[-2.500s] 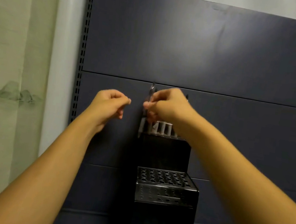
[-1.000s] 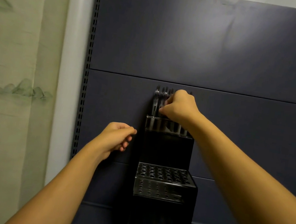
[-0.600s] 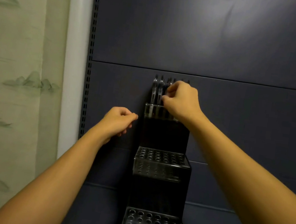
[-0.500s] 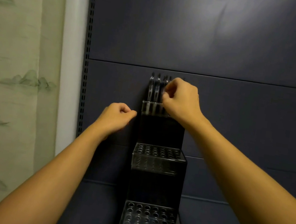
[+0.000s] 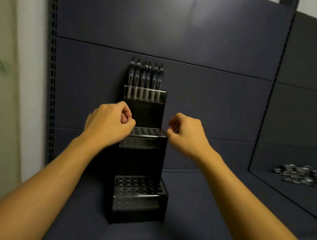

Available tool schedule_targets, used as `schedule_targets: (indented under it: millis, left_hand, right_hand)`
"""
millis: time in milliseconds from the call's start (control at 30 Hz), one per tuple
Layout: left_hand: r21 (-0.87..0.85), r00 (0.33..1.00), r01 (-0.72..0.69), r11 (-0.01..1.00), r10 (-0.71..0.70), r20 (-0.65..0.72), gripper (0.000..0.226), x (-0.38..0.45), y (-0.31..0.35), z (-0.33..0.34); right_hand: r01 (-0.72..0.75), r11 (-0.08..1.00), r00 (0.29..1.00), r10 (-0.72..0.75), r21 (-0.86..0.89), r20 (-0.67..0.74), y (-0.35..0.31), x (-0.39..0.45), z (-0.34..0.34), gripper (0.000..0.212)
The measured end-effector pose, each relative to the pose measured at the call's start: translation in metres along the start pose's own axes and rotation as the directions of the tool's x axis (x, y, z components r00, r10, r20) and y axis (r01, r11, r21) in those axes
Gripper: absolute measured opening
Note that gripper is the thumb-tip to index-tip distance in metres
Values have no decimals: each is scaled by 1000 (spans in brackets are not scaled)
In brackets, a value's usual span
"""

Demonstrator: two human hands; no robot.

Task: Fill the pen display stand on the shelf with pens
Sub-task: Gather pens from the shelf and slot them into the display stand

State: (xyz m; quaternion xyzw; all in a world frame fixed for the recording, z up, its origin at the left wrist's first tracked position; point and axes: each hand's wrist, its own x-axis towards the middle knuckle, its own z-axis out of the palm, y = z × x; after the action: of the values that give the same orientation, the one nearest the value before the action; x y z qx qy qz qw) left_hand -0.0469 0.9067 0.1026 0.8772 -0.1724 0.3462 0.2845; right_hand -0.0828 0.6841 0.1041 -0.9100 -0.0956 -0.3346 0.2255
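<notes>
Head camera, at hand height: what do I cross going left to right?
Slotted shelf upright → left hand → pen display stand → right hand → loose pile of pens on the neighbouring shelf.

Black three-tier pen display stand (image 5: 143, 158) sits upright on the shelf against the back panel. Row of pens (image 5: 145, 76) standing at 12 o'clock in the top tier; lower two tiers' holes look unfilled.

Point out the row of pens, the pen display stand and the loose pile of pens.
row of pens (image 5: 145, 74), head view, on the upper barrels.
pen display stand (image 5: 139, 201), head view, on the bottom tier's front.
loose pile of pens (image 5: 307, 177), head view, on the pile's middle.
</notes>
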Motion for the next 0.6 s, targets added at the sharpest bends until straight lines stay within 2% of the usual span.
schedule_targets:
  millis: [333, 600]
  left_hand:
    - [-105, 966, -217, 970, 229, 116, 12, -32, 87, 47]
    - [-174, 909, -336, 926, 367, 196, 16, -55, 190, 126]
  right_hand:
    - [-154, 972, 987, 159, -178, 12, 50, -90, -71, 28]
    - [-224, 931, 974, 226, -290, -25, 137, -158, -132, 32]
